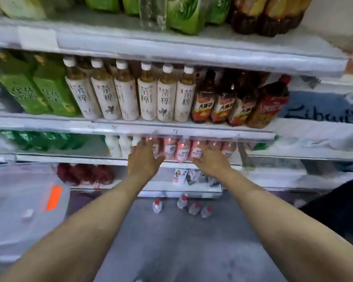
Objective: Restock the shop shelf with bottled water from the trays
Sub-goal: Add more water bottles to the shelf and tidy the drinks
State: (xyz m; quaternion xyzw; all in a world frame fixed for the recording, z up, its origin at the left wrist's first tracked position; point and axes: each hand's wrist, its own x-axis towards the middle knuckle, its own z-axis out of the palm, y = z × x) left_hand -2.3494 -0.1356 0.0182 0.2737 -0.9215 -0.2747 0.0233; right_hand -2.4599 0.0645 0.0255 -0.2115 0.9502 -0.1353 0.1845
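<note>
Several clear water bottles with red-and-white labels [182, 149] stand in a row on the third shelf [80, 159]. My left hand [144, 157] reaches to the left end of that row, fingers spread against a bottle. At the right part of the row my right hand [211, 160] rests its fingers on another bottle. Motion blur hides whether either hand grips. On the grey floor below stand several more water bottles with red caps [181, 202], close to the bottom shelf [181, 192].
White-labelled tea bottles [126, 94], green cartons [37, 92] and dark tea bottles [238, 100] fill the shelf above. White bottles [118, 146] stand left of the water row. A clear plastic-wrapped pack with an orange tag [29, 200] stands at left. A dark object [338, 210] is at right.
</note>
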